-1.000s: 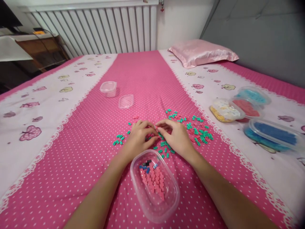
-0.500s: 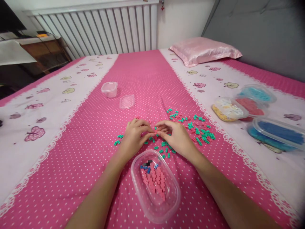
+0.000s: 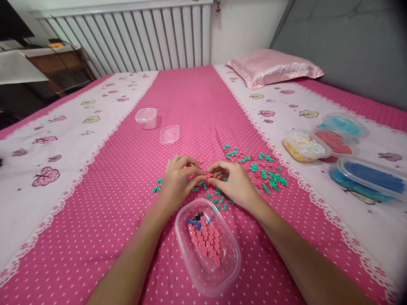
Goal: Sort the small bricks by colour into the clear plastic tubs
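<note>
1. Bottom centre, the tub [image 3: 187, 258] holds pink bricks, its long axis running toward lower right, close for easy reach.
2. Mid-frame, the left hand [image 3: 178, 182] and right hand [image 3: 237, 184] pinch one pink brick [image 3: 209, 174] between fingertips, lengthwise across.
3. Beyond, green bricks [image 3: 269, 178] lie scattered.

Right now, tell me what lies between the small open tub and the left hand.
Head view: its loose lid lies between the small open tub and the left hand; otherwise bare pink dotted bedspread.
</note>
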`<state>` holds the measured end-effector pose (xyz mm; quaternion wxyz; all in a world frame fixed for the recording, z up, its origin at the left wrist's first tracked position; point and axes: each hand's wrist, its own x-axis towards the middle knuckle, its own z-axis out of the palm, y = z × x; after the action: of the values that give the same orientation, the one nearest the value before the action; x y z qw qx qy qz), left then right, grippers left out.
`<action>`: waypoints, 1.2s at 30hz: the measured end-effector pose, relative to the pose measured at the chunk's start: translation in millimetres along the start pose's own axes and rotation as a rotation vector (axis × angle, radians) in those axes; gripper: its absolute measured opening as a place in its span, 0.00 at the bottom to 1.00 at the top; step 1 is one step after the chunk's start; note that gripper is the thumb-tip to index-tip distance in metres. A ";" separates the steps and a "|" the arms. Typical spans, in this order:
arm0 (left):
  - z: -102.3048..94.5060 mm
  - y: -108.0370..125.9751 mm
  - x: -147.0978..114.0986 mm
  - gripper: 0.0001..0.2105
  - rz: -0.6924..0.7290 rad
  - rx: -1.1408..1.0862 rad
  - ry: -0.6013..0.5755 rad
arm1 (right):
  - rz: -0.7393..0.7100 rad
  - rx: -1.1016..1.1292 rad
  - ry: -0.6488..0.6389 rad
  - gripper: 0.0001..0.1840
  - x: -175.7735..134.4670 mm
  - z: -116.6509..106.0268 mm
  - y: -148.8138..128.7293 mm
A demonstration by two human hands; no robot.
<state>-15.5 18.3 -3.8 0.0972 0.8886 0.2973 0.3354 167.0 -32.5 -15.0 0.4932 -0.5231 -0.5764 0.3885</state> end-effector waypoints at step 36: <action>-2.3 3.5 -2.0 0.08 0.020 0.049 -0.006 | -0.112 -0.176 0.002 0.06 -2.6 -1.1 -4.8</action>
<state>-16.6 14.2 -1.8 0.0728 0.8947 0.2964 0.3261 166.9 -35.8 -10.6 0.4670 -0.5316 -0.6362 0.3075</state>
